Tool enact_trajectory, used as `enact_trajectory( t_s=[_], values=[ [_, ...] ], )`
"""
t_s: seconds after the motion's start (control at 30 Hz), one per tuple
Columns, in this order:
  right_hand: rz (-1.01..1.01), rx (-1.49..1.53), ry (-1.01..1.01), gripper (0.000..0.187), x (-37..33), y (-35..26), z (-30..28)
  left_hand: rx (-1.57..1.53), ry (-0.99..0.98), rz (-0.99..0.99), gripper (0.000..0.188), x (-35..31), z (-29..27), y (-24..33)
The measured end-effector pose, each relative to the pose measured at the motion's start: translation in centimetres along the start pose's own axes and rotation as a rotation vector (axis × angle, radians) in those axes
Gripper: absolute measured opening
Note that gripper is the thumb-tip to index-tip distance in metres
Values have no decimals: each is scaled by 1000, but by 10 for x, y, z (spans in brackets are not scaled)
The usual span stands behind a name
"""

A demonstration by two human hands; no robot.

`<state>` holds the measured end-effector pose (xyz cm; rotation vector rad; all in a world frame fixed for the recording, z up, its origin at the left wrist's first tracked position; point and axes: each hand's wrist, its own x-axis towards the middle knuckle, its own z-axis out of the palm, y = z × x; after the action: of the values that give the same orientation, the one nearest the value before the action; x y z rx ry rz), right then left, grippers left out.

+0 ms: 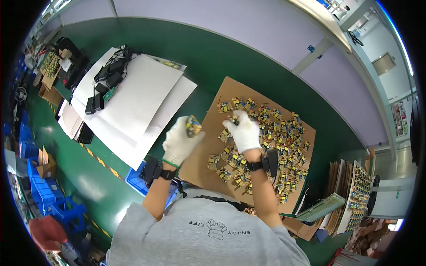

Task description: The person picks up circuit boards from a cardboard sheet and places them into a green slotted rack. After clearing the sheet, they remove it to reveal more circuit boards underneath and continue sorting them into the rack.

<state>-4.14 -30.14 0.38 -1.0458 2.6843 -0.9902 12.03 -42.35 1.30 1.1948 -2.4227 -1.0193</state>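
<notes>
My left hand, in a white glove, holds a small circuit board with yellow and dark parts, raised by the left edge of a brown cardboard sheet. Over the sheet, my gloved right hand has its fingers closed around another small circuit board. Many similar populated boards lie close together on the cardboard, mostly to the right of and below my right hand. A few boards sit near its far edge. Both wrists wear black straps with a dark box.
To the left, black power adapters with cables rest on white sheets. A blue bin is partly under the table edge. At right, upright cardboard sheets stand beside a panel of boards. A pale partition runs behind.
</notes>
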Motion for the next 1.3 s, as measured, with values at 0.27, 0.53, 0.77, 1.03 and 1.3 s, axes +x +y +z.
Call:
enact_trajectory(
  t_s=[0.27, 0.53, 0.77, 1.03, 1.3],
  values=[
    [-475, -221, -236, 35, 31, -5, 51, 11, -103, -237, 64, -26, 2, -50],
    [-363, -284, -276, 48, 29, 11, 47, -59, -327, -220, 68, -32, -7, -53],
    [-447, -353, -31, 57, 8, 6, 43, -212, -153, -246, 63, -27, 15, -81],
    [-316, -501, -222, 57, -33, 0, 17, -107, 32, -454, 65, -1, 31, -97],
    [-321, -488, -276, 69, -38, -5, 13, 188, 350, -63, 54, 14, 78, -123]
  ],
)
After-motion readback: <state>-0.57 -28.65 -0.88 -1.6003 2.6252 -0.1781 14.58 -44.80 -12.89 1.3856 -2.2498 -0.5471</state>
